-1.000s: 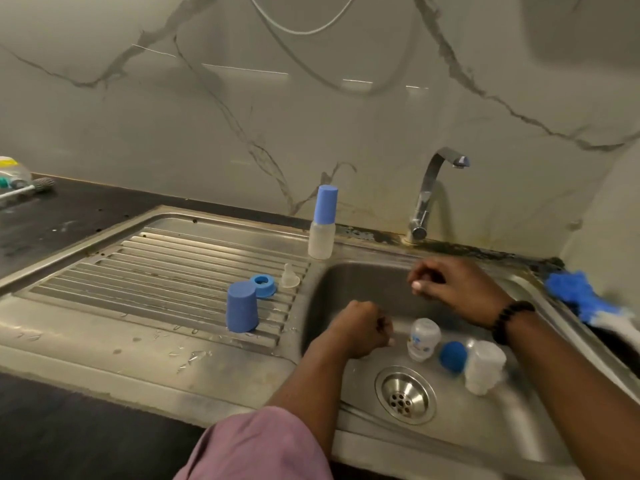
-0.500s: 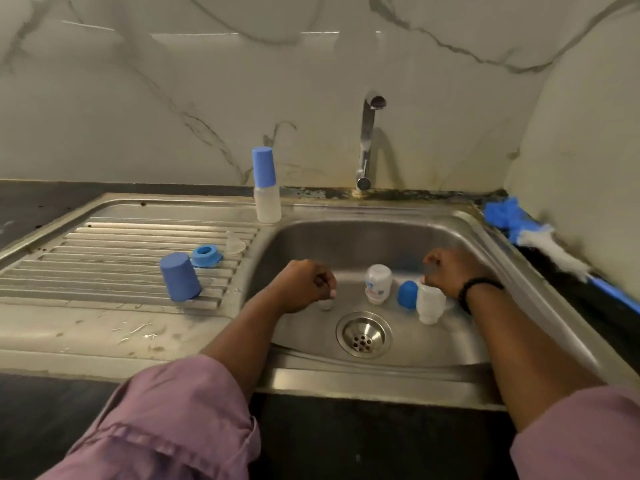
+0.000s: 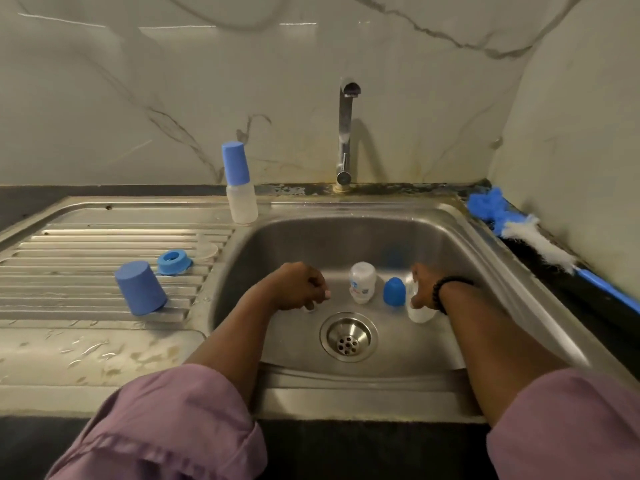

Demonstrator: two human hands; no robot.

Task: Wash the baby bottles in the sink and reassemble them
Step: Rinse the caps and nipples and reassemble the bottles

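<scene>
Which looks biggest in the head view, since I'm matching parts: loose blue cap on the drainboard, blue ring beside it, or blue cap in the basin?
Largest to smallest, as seen:
1. Loose blue cap
2. Blue ring and basin blue cap: too alike to rank.

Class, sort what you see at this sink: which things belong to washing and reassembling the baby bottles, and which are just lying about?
Belongs:
capped bottle
blue cap
blue ring
clear teat
bottle in basin
small blue cap
bottle in right hand
tap

Lying about:
blue duster
</scene>
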